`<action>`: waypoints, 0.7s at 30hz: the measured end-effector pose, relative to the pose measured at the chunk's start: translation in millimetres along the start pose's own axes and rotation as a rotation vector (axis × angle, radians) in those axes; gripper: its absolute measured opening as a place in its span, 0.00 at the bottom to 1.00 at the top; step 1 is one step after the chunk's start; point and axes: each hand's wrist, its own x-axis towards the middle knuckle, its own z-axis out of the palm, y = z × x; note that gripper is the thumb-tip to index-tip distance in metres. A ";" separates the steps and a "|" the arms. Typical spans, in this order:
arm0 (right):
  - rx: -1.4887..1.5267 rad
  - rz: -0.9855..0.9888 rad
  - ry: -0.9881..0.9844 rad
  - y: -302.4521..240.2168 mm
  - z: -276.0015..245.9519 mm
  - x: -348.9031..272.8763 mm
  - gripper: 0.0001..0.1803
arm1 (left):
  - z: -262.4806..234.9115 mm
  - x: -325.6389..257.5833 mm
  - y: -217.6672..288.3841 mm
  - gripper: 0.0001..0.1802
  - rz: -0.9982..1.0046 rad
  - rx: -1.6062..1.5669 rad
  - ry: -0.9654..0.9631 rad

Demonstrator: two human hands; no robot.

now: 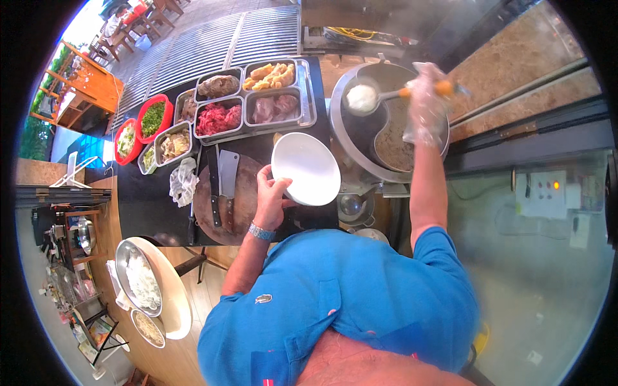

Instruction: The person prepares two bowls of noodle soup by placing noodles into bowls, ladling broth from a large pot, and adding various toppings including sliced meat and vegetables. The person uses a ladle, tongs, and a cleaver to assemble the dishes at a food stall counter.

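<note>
My left hand (273, 198) grips the rim of a white bowl (306, 170), which is tilted and looks bare inside. A clear plastic glove covers my right hand (425, 106), closed around the orange handle of a noodle strainer (389, 95). In the strainer's head lies a white clump (362, 98) that looks like noodles. It is over the left part of a large, round, divided metal pot (340, 132); cloudy broth (394, 143) shows in another section. Whether the strainer touches the liquid, I cannot tell.
A cleaver (228, 174) and a dark-handled knife (214, 186) lie on a round chopping board (248, 186). Metal trays (219, 132) of meat and red baskets (168, 116) of greens stand behind. A crumpled cloth (184, 183) is beside the board. At lower left sits a noodle bowl (122, 283).
</note>
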 end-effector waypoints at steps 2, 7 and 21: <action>0.275 0.022 -0.058 14.3 8.3 4.5 0.13 | -4.4 2.8 3.8 0.41 -0.005 0.020 -0.012; 0.407 -0.147 -0.019 -23.9 -29.1 21.6 0.16 | -8.8 -1.1 -6.9 0.41 -0.009 -0.044 -0.037; 0.295 -0.093 -0.009 19.9 11.9 0.4 0.13 | -30.3 -6.8 31.4 0.41 0.023 -0.093 -0.054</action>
